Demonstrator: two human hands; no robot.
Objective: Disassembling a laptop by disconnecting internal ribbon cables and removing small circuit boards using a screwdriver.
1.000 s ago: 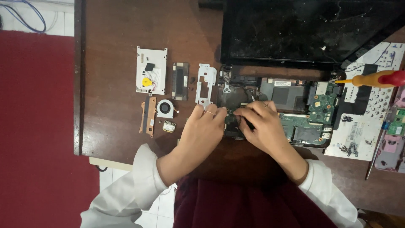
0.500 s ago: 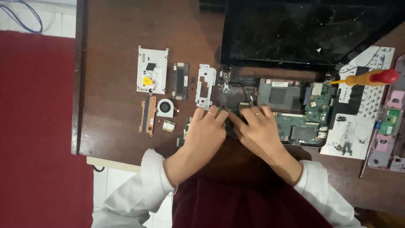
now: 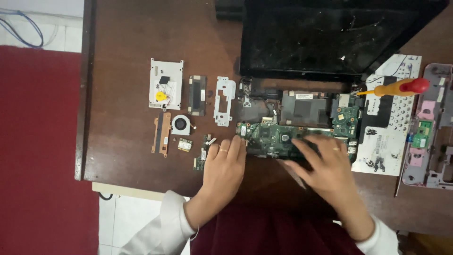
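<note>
A dismantled laptop lies on the brown table (image 3: 127, 52), its dark screen (image 3: 325, 38) folded back and its green motherboard (image 3: 278, 134) bare in the base. My left hand (image 3: 225, 165) rests flat at the board's left end, fingertips touching its edge. My right hand (image 3: 325, 165) lies spread over the board's right front part, fingers apart, holding nothing I can see. To the left of my left hand lie several removed parts: a white hard drive caddy (image 3: 165, 84), a dark memory cover (image 3: 197, 95), a silver bracket (image 3: 223, 100), a small fan (image 3: 180, 124) and a copper heat pipe (image 3: 162, 133).
A screwdriver with a red and yellow handle (image 3: 401, 87) lies on the white keyboard underside (image 3: 387, 141) at the right. A grey palm rest frame (image 3: 432, 127) sits at the far right. Red carpet (image 3: 37, 141) lies left of the table's edge.
Both hands have moved apart from the middle of the board: my left hand slid to its left end, my right hand to its right part. More of the motherboard now shows.
</note>
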